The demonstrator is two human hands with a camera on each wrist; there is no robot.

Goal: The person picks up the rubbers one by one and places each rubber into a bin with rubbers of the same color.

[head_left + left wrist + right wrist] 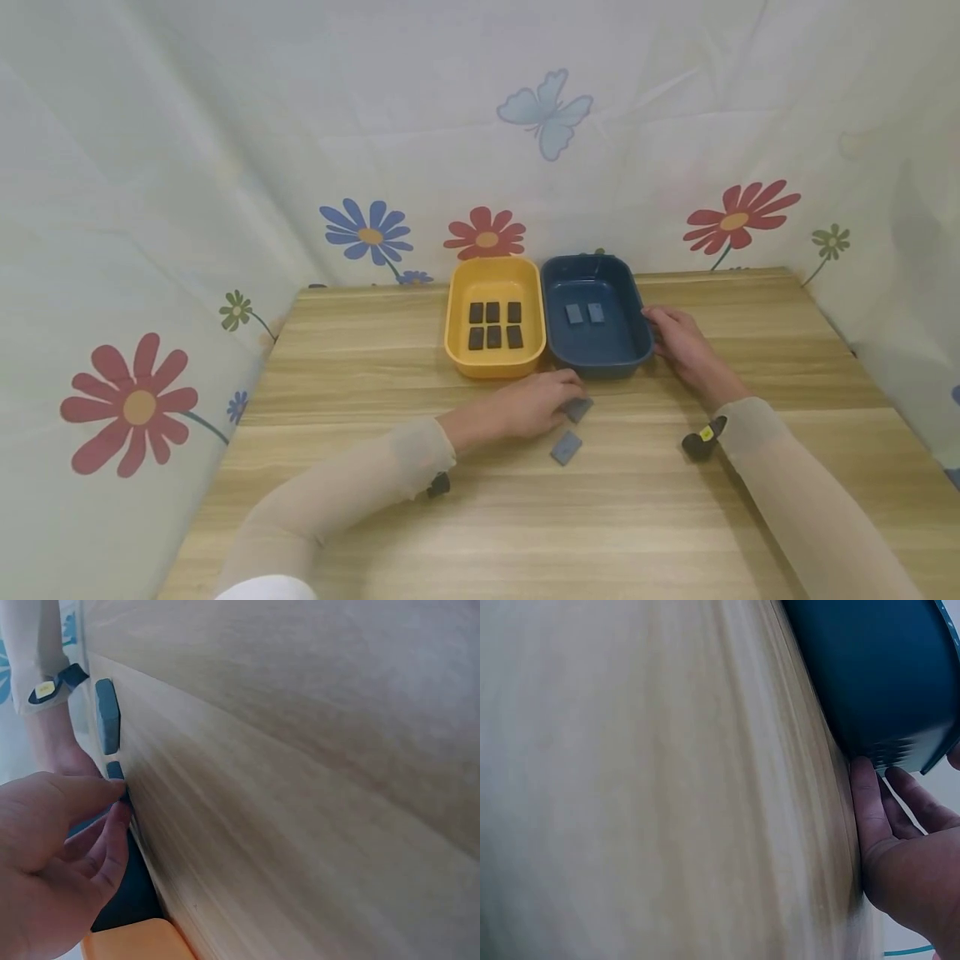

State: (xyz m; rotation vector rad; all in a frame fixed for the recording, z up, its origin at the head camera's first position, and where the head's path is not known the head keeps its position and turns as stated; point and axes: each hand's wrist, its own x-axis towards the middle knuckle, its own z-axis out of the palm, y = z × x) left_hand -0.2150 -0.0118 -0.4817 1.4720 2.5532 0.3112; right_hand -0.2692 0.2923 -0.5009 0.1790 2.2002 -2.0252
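Observation:
My left hand pinches a small grey rectangular block between thumb and fingers, just in front of the blue bin. In the left wrist view the same block shows past the fingertips, partly hidden by them. A second grey block lies flat on the table nearer to me. At the blue bin's right side, my right hand touches the wall and rim with extended fingers. In the right wrist view these fingers rest against the outer wall. Two grey blocks lie inside that bin.
A yellow bin stands against the blue bin's left side. Several black blocks lie in it in two rows. The wooden table ends at a flowered cloth behind the bins.

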